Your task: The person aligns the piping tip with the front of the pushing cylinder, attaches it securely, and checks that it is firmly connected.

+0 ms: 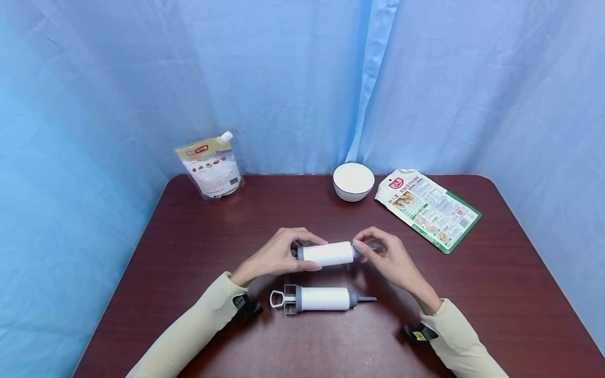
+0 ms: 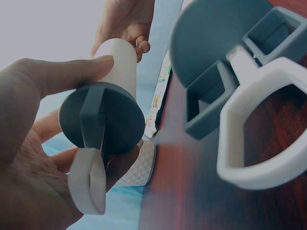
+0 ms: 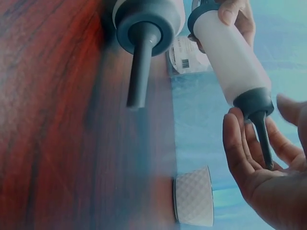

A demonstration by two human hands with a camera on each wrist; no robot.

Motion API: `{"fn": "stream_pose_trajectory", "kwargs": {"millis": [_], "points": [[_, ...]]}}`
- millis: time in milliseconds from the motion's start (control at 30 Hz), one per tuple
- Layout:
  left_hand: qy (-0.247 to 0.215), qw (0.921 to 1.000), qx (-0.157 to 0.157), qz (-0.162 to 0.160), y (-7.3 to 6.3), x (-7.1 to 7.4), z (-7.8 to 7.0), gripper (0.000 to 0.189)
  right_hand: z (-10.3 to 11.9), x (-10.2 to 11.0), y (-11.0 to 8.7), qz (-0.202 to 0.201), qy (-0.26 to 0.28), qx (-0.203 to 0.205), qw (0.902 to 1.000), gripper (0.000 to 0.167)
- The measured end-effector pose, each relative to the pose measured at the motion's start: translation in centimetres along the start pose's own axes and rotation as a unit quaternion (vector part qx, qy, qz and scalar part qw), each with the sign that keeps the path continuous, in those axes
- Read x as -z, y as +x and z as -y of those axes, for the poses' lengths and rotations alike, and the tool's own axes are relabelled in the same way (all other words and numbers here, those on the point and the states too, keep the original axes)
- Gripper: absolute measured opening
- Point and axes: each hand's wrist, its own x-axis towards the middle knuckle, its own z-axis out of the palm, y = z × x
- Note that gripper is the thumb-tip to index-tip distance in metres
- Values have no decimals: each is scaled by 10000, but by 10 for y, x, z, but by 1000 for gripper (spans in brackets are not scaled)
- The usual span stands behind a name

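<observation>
A large plunger syringe [image 1: 329,254] with a white barrel, grey ends and a thin grey nozzle is held above the table. My left hand [image 1: 279,253] grips its handle end, thumb and fingers around the barrel; the white pull ring [image 2: 86,182] sticks out past the palm. At the other end, my right hand [image 1: 394,260] has its fingers curled around the grey collar [image 3: 254,102], with the nozzle [image 3: 263,139] between fingers and palm. A second, matching syringe [image 1: 325,298] lies on the table nearer the body, nozzle to the right.
On the dark red-brown table [image 1: 189,325], a spouted pouch [image 1: 215,170] with a white cap stands at the back left. A white bowl [image 1: 353,184] is at the back, beside a flat green-and-white packet [image 1: 430,210]. Blue curtains [image 1: 283,89] surround the table's back and sides.
</observation>
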Motion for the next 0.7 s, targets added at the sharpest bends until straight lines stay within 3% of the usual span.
{"fn": "stream_pose_trajectory", "kwargs": {"millis": [267,700], "points": [[-216,9997,110,18,0,6,5,43,2,10,-1,611,446,-121,9971,35],[-199,9995,178,-166,-3,4,5,44,0,5,5,474,12,-299,9984,19]]}}
